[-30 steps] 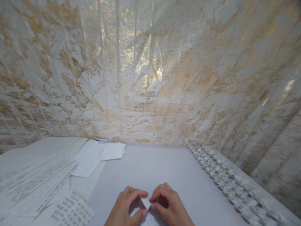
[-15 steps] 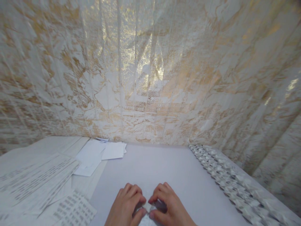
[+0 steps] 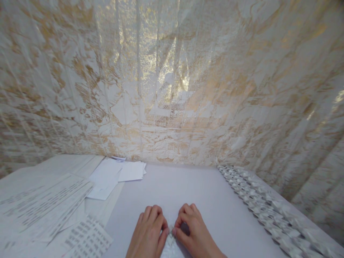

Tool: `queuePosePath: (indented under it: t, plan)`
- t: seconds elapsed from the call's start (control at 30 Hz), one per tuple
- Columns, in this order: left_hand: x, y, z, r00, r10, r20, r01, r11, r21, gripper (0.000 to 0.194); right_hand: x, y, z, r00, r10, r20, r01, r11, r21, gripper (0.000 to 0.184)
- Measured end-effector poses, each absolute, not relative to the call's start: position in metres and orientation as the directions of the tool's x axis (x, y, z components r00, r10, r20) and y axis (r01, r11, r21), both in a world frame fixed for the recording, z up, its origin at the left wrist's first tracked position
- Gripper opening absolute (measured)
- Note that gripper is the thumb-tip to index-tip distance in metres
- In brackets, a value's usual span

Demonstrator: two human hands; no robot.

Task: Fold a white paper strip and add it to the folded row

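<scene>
Gold-and-white patterned curtain [image 3: 172, 82] hangs behind a desk [image 3: 188, 190] with a pale, plain top. Both hands work at the desk's near edge, close together. Left hand [image 3: 149, 233] and right hand [image 3: 192, 231] have fingers curled inward, fingertips pinching a small piece of white folded paper [image 3: 170, 240] between them; paper mostly hidden under the fingers, only a sliver showing, pressed low against the desk top. Grip narrow on both sides, thumbs nearly touching.

Along the desk's right edge, a long row of small folded paper pieces [image 3: 263, 211] runs from the far corner toward the near corner, packed one against the next. At the far left, a loose stack of blank white sheets [image 3: 118, 173] lies near the curtain. Printed sheets [image 3: 45, 208] with lines of text are spread over the left side, overlapping one another, well apart from the hands.
</scene>
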State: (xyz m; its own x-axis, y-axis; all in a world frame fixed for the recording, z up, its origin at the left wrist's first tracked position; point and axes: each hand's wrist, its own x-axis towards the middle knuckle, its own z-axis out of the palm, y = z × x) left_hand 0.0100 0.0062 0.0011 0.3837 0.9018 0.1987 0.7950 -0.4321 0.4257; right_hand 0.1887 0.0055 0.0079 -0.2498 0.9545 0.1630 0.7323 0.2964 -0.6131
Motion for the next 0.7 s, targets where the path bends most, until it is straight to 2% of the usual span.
queuePosePath:
  t: [0.2, 0.43, 0.6, 0.7]
  plan:
    - [0.01, 0.008, 0.0, 0.346, 0.922, 0.175, 0.814, -0.387, 0.433, 0.013, 0.189, 0.006, 0.002, -0.264, 0.949, 0.173, 0.73, 0.314, -0.607, 0.015]
    - [0.012, 0.008, 0.008, 0.331, 0.93, 0.162, 0.798, -0.368, 0.478, 0.015, 0.189, 0.006, -0.002, -0.28, 0.94, 0.193, 0.766, 0.34, -0.546, 0.019]
    - [0.011, 0.009, 0.009, 0.327, 0.932, 0.157, 0.778, -0.359, 0.516, 0.015, 0.194, 0.007, 0.0, -0.307, 0.938, 0.162, 0.725, 0.341, -0.598, 0.026]
    - [0.011, 0.008, 0.011, 0.316, 0.937, 0.151, 0.775, -0.347, 0.527, 0.015, 0.193, 0.007, 0.0, -0.289, 0.945, 0.153, 0.713, 0.319, -0.625, 0.023]
